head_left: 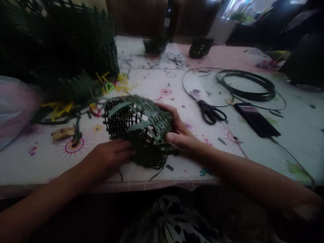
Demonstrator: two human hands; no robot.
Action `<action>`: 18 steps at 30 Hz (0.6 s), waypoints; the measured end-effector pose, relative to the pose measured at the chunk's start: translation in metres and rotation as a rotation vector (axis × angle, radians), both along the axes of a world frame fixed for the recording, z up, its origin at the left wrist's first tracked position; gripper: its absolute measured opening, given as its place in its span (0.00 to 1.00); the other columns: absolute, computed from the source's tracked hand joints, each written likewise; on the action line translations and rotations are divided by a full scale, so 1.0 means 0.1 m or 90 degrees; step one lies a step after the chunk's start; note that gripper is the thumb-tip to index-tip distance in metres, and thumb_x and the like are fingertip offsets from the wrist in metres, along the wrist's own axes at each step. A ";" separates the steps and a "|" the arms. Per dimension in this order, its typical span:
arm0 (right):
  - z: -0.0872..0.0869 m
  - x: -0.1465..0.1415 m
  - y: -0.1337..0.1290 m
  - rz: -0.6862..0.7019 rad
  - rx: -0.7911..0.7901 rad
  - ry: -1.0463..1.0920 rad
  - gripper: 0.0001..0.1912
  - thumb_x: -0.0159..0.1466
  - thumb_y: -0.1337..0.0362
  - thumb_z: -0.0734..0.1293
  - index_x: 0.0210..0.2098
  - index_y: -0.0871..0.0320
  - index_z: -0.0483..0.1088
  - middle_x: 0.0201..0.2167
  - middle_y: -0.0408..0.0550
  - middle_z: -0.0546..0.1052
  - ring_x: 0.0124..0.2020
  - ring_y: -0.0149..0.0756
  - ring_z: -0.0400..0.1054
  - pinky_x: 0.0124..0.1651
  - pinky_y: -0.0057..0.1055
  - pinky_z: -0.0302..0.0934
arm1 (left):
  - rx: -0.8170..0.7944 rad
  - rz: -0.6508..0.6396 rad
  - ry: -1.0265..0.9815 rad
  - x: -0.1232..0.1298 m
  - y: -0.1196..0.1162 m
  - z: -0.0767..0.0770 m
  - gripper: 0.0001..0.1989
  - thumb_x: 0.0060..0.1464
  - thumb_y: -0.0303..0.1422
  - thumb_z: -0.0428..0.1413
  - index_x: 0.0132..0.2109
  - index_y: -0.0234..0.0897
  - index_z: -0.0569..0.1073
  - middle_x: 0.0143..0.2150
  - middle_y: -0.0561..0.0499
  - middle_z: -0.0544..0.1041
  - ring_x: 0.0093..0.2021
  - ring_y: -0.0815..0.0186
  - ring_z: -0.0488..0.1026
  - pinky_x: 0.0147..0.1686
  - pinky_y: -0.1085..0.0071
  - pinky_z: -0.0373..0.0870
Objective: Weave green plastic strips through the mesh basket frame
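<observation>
A half-woven basket of dark green plastic strap (141,131) lies on its side on the table, with loose strap ends sticking out and gaps in the weave. My left hand (108,158) grips its lower left side, fingers pressed against the strands. My right hand (179,131) wraps around its right side, thumb over a loose flat strap end. The part of the basket behind my right hand is hidden.
Black-handled scissors (210,113), a coil of black strap (245,86) and a black phone (257,119) lie to the right. Yellow scraps (58,109) and a large dark woven piece (76,50) lie to the left. Small dark baskets (200,47) stand at the back of the patterned tablecloth (162,81).
</observation>
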State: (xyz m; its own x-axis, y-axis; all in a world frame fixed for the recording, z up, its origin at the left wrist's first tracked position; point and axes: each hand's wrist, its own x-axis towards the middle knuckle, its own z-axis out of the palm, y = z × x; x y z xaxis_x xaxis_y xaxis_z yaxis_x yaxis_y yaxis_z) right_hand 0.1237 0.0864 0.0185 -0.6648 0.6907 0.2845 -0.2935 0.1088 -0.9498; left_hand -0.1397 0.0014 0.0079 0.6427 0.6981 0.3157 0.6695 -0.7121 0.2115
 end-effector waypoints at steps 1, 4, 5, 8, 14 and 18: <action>0.00 0.00 0.00 0.004 -0.003 -0.002 0.40 0.56 0.51 0.73 0.64 0.42 0.55 0.66 0.46 0.62 0.65 0.47 0.58 0.67 0.51 0.53 | -0.007 0.007 -0.009 0.00 0.00 0.00 0.10 0.65 0.29 0.51 0.45 0.38 0.78 0.47 0.47 0.80 0.44 0.63 0.77 0.42 0.68 0.76; 0.00 0.01 -0.01 0.010 0.004 -0.004 0.40 0.56 0.51 0.72 0.64 0.44 0.54 0.66 0.46 0.61 0.65 0.47 0.57 0.68 0.51 0.52 | -0.026 0.042 -0.033 -0.02 0.00 -0.03 0.09 0.64 0.33 0.54 0.46 0.39 0.78 0.46 0.47 0.80 0.45 0.63 0.77 0.44 0.68 0.76; 0.00 0.02 0.00 0.010 0.013 -0.002 0.40 0.57 0.51 0.72 0.64 0.44 0.54 0.66 0.46 0.61 0.66 0.47 0.57 0.68 0.51 0.52 | -0.033 0.053 -0.032 -0.02 0.00 -0.04 0.10 0.64 0.34 0.54 0.48 0.40 0.78 0.46 0.47 0.79 0.45 0.62 0.77 0.45 0.67 0.75; 0.00 0.02 0.00 0.008 0.037 0.000 0.40 0.57 0.51 0.72 0.65 0.44 0.54 0.66 0.45 0.61 0.66 0.47 0.55 0.69 0.50 0.50 | -0.060 0.065 -0.010 -0.04 0.02 -0.02 0.13 0.63 0.34 0.53 0.52 0.42 0.76 0.50 0.48 0.79 0.48 0.60 0.77 0.47 0.65 0.75; 0.00 0.03 0.01 0.014 0.028 -0.031 0.42 0.56 0.48 0.71 0.66 0.42 0.52 0.67 0.45 0.60 0.66 0.49 0.55 0.67 0.52 0.53 | -0.149 0.055 0.089 0.00 0.21 0.18 0.14 0.58 0.32 0.56 0.51 0.45 0.76 0.51 0.48 0.79 0.47 0.58 0.77 0.43 0.65 0.74; -0.02 0.02 0.02 0.010 0.030 -0.006 0.41 0.56 0.49 0.72 0.65 0.43 0.53 0.66 0.45 0.60 0.66 0.47 0.55 0.68 0.51 0.51 | -0.250 0.045 0.137 0.06 0.35 0.32 0.11 0.53 0.30 0.59 0.44 0.42 0.76 0.43 0.52 0.79 0.40 0.61 0.76 0.35 0.70 0.69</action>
